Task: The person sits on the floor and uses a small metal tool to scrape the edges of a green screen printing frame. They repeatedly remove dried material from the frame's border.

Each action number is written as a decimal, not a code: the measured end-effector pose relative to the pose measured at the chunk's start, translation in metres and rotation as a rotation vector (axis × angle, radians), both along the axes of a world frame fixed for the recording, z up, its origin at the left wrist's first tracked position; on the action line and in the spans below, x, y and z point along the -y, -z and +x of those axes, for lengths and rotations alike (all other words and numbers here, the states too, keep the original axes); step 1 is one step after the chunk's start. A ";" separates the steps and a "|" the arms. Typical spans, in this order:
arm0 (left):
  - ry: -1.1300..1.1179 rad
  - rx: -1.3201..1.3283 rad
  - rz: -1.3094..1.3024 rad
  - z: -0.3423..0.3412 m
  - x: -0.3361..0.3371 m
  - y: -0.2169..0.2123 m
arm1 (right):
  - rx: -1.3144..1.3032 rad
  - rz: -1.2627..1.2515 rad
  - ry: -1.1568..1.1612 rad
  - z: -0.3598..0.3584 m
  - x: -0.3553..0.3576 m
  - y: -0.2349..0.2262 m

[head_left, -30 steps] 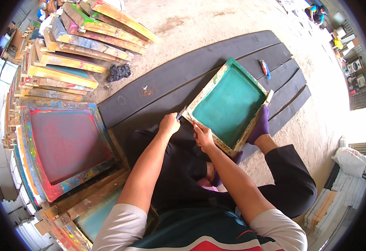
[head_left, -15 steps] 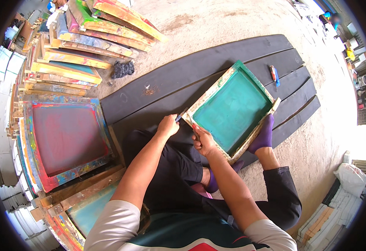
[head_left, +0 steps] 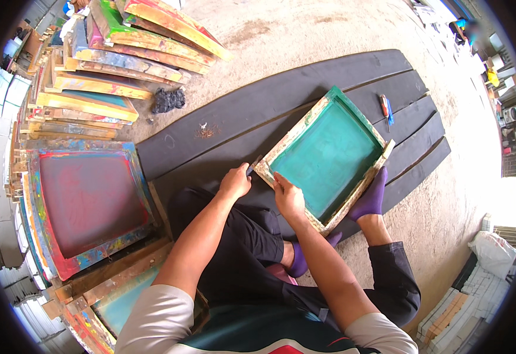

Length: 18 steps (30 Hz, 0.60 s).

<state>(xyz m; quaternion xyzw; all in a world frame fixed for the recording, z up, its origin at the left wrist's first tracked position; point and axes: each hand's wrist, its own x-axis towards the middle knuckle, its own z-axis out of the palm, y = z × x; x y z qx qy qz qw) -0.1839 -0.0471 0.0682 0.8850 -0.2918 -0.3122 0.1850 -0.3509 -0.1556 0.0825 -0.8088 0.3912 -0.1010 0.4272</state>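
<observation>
A wooden screen-printing frame (head_left: 349, 215) with teal mesh lies tilted in front of me, its rim chipped and stained. My left hand (head_left: 235, 182) is closed round the dark handle of a narrow tool (head_left: 251, 169). Its tip meets the frame's near-left corner; whether it is a blade or a screwdriver I cannot tell. Wrapped over the frame's near side, my right hand (head_left: 290, 198) grips the rim close to that corner, fingertips on the inner edge. My purple-socked foot (head_left: 371, 196) rests against the frame's right side.
Black boards (head_left: 234, 103) lie under the frame, with red and blue screwdrivers (head_left: 386, 110) on top and a small heap of brown bits (head_left: 207, 131). To the left stand a paint-stained frame (head_left: 92, 200) and stacked frames (head_left: 92, 97). A black crumpled lump (head_left: 168, 100) sits nearby.
My right hand has shifted slightly on the rim, its fingertips now on the inner edge. The left hand and tool have moved slightly left, still at the corner.
</observation>
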 end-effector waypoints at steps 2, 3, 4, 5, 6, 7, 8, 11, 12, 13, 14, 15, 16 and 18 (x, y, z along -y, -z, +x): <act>0.030 -0.022 0.031 0.003 -0.001 0.000 | -0.007 -0.022 -0.012 0.003 -0.001 0.004; 0.037 -0.010 0.014 0.003 -0.002 0.003 | -0.015 -0.032 -0.014 0.003 -0.003 0.005; 0.045 0.002 -0.003 0.004 -0.004 0.005 | -0.024 -0.041 -0.015 0.003 -0.004 0.006; 0.054 0.014 -0.021 0.005 -0.005 0.007 | -0.016 -0.039 -0.012 0.004 -0.004 0.007; 0.066 0.020 -0.019 0.006 -0.005 0.008 | -0.011 -0.035 -0.008 0.004 -0.005 0.007; 0.079 0.027 -0.017 0.006 -0.006 0.009 | -0.006 -0.032 -0.003 0.004 -0.006 0.007; 0.091 0.033 -0.016 0.007 -0.005 0.010 | -0.013 -0.042 0.001 0.005 -0.006 0.007; 0.112 0.011 0.011 0.007 0.000 -0.001 | -0.091 -0.080 -0.011 0.008 -0.005 0.000; 0.110 0.015 0.018 0.007 -0.001 -0.003 | -0.153 -0.099 -0.037 0.011 -0.005 -0.006; 0.108 0.016 0.025 0.006 -0.001 -0.003 | -0.219 -0.116 -0.062 0.014 -0.005 -0.014; 0.106 0.018 0.033 0.005 -0.001 -0.001 | -0.296 -0.101 -0.080 0.018 -0.005 -0.024; 0.109 0.005 0.026 0.005 -0.003 0.002 | -0.374 -0.083 -0.099 0.025 -0.007 -0.038; 0.114 -0.005 0.020 0.007 -0.004 0.007 | -0.451 -0.064 -0.117 0.031 -0.009 -0.044; 0.125 -0.016 0.010 0.009 -0.004 0.010 | -0.543 -0.113 -0.149 0.038 -0.014 -0.041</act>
